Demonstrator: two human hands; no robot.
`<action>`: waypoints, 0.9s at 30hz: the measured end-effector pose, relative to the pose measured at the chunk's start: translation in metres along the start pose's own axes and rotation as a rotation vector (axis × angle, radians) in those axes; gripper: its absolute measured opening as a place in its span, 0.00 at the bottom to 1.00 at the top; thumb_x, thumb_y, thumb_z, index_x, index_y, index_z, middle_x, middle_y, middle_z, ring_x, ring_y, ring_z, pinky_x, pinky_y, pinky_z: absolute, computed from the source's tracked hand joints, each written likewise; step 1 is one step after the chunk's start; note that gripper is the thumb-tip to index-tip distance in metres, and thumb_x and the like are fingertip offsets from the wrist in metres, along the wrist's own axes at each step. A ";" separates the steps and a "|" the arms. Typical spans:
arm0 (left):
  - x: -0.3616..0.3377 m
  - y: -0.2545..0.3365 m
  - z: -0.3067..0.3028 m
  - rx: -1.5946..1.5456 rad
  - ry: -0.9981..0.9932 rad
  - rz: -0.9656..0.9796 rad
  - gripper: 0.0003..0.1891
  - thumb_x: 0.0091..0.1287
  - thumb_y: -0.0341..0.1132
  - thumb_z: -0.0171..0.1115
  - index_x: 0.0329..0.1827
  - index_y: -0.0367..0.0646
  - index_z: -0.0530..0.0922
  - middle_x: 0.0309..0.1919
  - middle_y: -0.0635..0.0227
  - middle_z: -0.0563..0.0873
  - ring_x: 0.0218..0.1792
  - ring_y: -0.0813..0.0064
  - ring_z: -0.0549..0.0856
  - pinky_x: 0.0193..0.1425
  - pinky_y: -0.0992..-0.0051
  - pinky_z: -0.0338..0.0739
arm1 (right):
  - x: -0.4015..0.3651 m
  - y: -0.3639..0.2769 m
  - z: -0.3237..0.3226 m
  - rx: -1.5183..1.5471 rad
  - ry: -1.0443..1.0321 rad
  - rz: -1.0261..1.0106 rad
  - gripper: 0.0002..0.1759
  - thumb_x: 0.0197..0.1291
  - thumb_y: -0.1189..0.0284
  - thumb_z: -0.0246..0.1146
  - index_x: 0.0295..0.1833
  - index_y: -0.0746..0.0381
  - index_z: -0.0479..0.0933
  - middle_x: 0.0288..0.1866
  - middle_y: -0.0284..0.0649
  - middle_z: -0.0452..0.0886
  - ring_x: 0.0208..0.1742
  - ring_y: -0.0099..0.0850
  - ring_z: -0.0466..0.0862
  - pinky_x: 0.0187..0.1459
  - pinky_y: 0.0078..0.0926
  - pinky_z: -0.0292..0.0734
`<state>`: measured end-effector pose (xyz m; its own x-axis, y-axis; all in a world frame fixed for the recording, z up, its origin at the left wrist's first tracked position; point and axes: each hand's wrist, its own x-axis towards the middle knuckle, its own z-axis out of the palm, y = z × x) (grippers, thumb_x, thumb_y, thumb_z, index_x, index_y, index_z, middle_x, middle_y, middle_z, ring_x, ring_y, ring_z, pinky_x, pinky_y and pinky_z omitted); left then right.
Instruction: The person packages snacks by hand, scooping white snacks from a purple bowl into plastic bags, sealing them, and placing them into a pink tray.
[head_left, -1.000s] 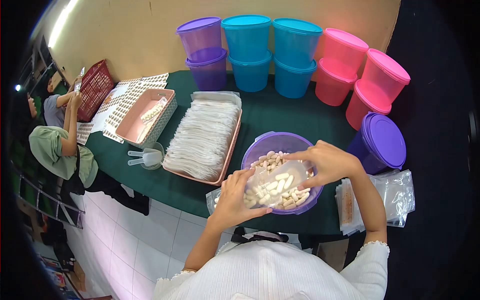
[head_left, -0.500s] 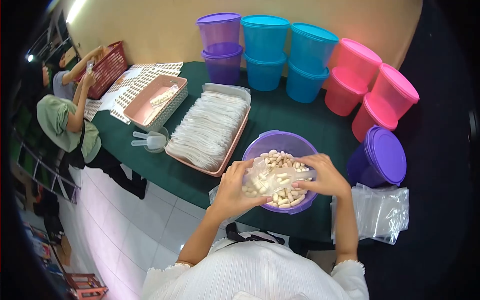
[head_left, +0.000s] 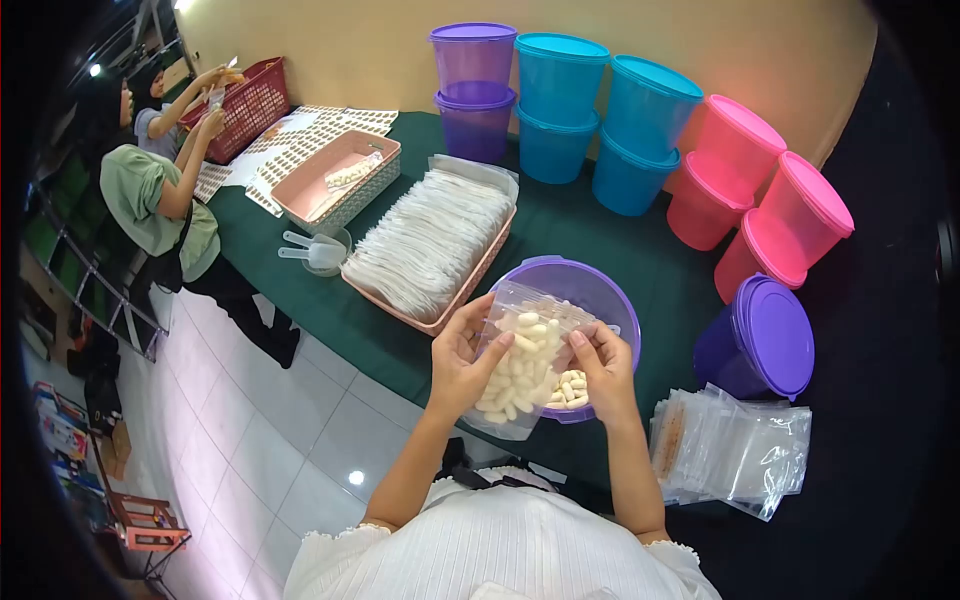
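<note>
A clear zip bag [head_left: 519, 376] holding many cream-white capsules is pinched between both my hands over a purple tub [head_left: 612, 283]. My left hand [head_left: 464, 362] grips its left edge, thumb on the front. On the right edge, my right hand [head_left: 603, 368] closes with the thumb in front and fingers behind. Loose capsules [head_left: 570, 388] show at the bottom of the tub, partly covered by the bag and my right hand. I cannot make out the scoop now.
Left of the tub stands a basket of filled white packets [head_left: 435, 240], then scoops [head_left: 315, 250] in a bowl and a pink basket [head_left: 345, 165]. Lidded tubs [head_left: 560, 100] line the back. Plastic bags [head_left: 735, 450] lie right, by a purple lidded tub [head_left: 765, 335]. Two people work far left.
The bag has come upright and closer to me, its capsules settled inside. My right hand no longer holds the scoop and now grips the bag's right edge. The view has shifted slightly.
</note>
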<state>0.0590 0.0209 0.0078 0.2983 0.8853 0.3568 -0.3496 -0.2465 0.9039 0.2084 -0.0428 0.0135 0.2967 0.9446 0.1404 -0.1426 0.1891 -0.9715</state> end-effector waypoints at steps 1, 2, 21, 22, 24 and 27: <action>-0.005 -0.001 0.001 0.000 0.011 0.005 0.21 0.59 0.28 0.57 0.55 0.30 0.65 0.44 0.62 0.76 0.45 0.78 0.76 0.48 0.80 0.71 | -0.002 0.000 0.004 0.080 0.016 -0.013 0.09 0.62 0.72 0.51 0.35 0.67 0.70 0.26 0.33 0.75 0.26 0.17 0.74 0.29 0.14 0.71; -0.010 -0.001 0.001 -0.102 0.010 -0.103 0.20 0.60 0.28 0.57 0.55 0.31 0.66 0.44 0.62 0.76 0.45 0.79 0.75 0.49 0.80 0.71 | -0.003 0.001 0.008 0.052 0.034 -0.043 0.09 0.63 0.71 0.50 0.35 0.66 0.69 0.27 0.33 0.75 0.26 0.17 0.74 0.29 0.14 0.71; -0.054 0.034 -0.037 -0.257 0.206 -0.373 0.15 0.66 0.36 0.49 0.50 0.36 0.72 0.41 0.65 0.79 0.42 0.80 0.78 0.43 0.81 0.76 | -0.021 0.020 0.078 0.162 -0.132 0.065 0.15 0.64 0.67 0.47 0.48 0.65 0.70 0.44 0.38 0.75 0.45 0.22 0.74 0.47 0.20 0.68; -0.056 0.035 -0.045 -0.217 0.242 -0.334 0.14 0.66 0.36 0.49 0.47 0.36 0.74 0.39 0.65 0.80 0.39 0.80 0.79 0.41 0.81 0.76 | -0.023 0.022 0.086 0.171 -0.126 0.070 0.13 0.63 0.68 0.48 0.45 0.65 0.72 0.40 0.36 0.76 0.42 0.20 0.74 0.45 0.18 0.68; -0.061 0.037 -0.063 -0.172 0.285 -0.292 0.13 0.66 0.36 0.50 0.44 0.35 0.75 0.36 0.65 0.81 0.37 0.81 0.80 0.39 0.82 0.76 | -0.026 0.025 0.104 0.185 -0.128 0.077 0.11 0.62 0.69 0.49 0.41 0.65 0.73 0.37 0.34 0.77 0.39 0.18 0.74 0.42 0.15 0.68; -0.071 0.042 -0.096 -0.095 0.386 -0.227 0.11 0.64 0.34 0.51 0.37 0.34 0.78 0.30 0.65 0.82 0.31 0.81 0.80 0.34 0.82 0.74 | -0.029 0.034 0.134 0.202 -0.136 0.068 0.10 0.62 0.71 0.50 0.37 0.65 0.74 0.33 0.33 0.77 0.33 0.17 0.74 0.36 0.14 0.68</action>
<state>-0.0623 -0.0143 -0.0022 0.0302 0.9993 0.0217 -0.3993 -0.0079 0.9168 0.0681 -0.0283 0.0023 0.1518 0.9818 0.1138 -0.3481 0.1609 -0.9235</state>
